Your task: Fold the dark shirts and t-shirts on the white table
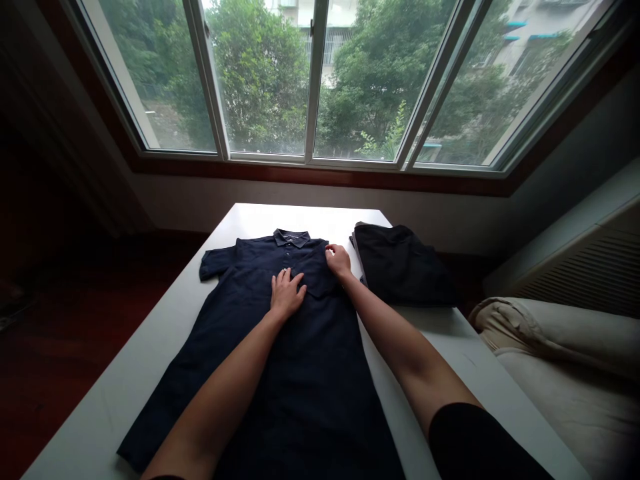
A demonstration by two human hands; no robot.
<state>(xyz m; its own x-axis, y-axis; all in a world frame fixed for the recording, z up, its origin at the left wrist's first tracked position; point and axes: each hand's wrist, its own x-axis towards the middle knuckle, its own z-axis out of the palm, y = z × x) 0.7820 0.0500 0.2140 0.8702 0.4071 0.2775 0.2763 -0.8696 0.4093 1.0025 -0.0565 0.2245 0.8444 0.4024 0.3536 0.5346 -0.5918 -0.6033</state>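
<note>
Blue shirt (310, 353) flat on table (105, 400), collar (292, 239) at 12 o'clock. Left hand (287, 292) open on shirt, fingers spread. Right hand (339, 260) curled at shirt's 1 o'clock edge; cannot tell if gripping. Black clothes (407, 263) at 2 o'clock.

Shirt (310, 347): flat on the table (110, 407), collar end far, lower end near.
Collar (292, 239): middle of the shirt's far end.
Sleeve (217, 262): out to the left from the shirt's far end, on the table.
Left hand (287, 292): on the shirt, a little below the collar.
Right hand (339, 261): at the shirt's right shoulder, touching its edge.
Pile (400, 260): on the table, right of the shirt's far end.
Cushion (570, 327): right of the shirt, past the table's edge.
Window (310, 100): behind the shirt.
Trees (385, 73): farther behind the shirt, outside.
Floor (30, 387): left of the shirt, below the table.
</note>
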